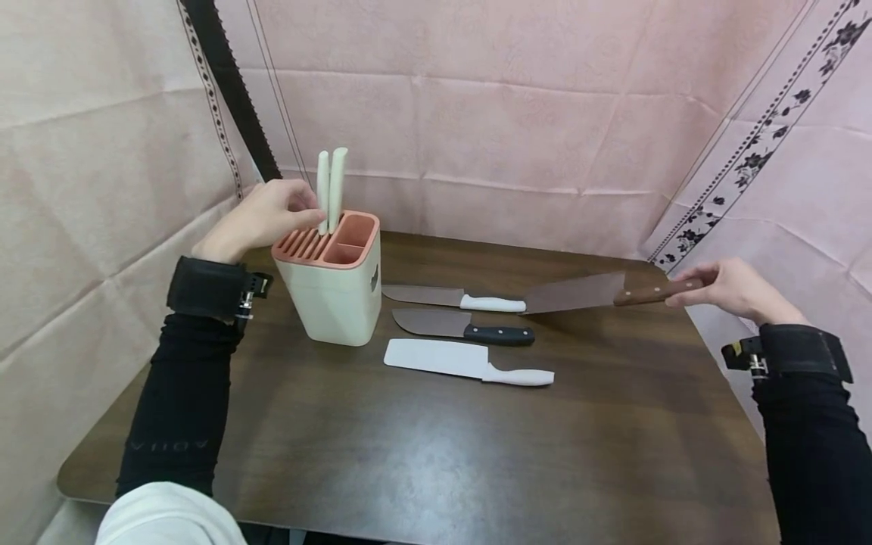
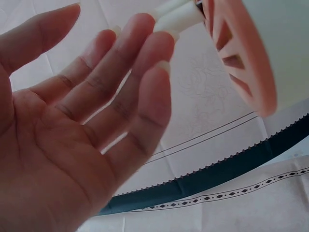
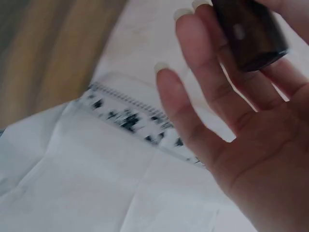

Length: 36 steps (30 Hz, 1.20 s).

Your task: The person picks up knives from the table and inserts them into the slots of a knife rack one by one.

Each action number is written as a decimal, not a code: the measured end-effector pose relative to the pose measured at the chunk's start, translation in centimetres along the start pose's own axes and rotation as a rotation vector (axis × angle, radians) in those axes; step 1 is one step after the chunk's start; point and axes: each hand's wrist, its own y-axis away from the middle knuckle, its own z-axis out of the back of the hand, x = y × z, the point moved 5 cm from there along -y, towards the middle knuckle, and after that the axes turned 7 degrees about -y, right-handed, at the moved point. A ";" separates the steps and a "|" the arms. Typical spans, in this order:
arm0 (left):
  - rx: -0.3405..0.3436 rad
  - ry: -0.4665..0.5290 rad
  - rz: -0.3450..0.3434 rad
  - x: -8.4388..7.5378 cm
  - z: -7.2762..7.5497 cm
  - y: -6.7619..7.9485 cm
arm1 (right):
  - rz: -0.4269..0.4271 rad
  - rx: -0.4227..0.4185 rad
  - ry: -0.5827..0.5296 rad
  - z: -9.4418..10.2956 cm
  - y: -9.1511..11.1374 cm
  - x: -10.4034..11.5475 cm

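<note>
At the left stands a pale green knife block (image 1: 341, 303) with a slotted pink top. Two knives with pale green handles (image 1: 337, 185) stick up from its slots. My left hand (image 1: 272, 212) is beside these handles, fingertips right at them; in the left wrist view its fingers are loosely bent, the thumb apart. Over at the right, my right hand (image 1: 732, 288) grips the wooden handle of a cleaver (image 1: 575, 294), whose broad blade points left. The handle's dark end (image 3: 260, 53) shows between thumb and fingers in the right wrist view.
Three knives lie in a row right of the block: one with a white handle (image 1: 493, 304), one with a black handle (image 1: 500, 334), and an all-white cleaver (image 1: 436, 357). The brown table (image 1: 477, 454) is bounded by hanging pale cloth (image 1: 511, 136).
</note>
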 end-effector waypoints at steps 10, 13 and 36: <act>0.002 0.019 -0.045 -1.7 -0.3 0.3 | 0.095 -0.148 -0.329 0.5 -2.0 5.3; 0.005 0.025 -0.060 -2.1 -0.5 0.2 | 0.098 -0.196 -0.399 0.2 -2.6 6.8; 0.032 0.073 -0.162 -4.7 -3.4 -2.0 | 0.217 -0.275 -0.616 -0.9 -5.3 12.5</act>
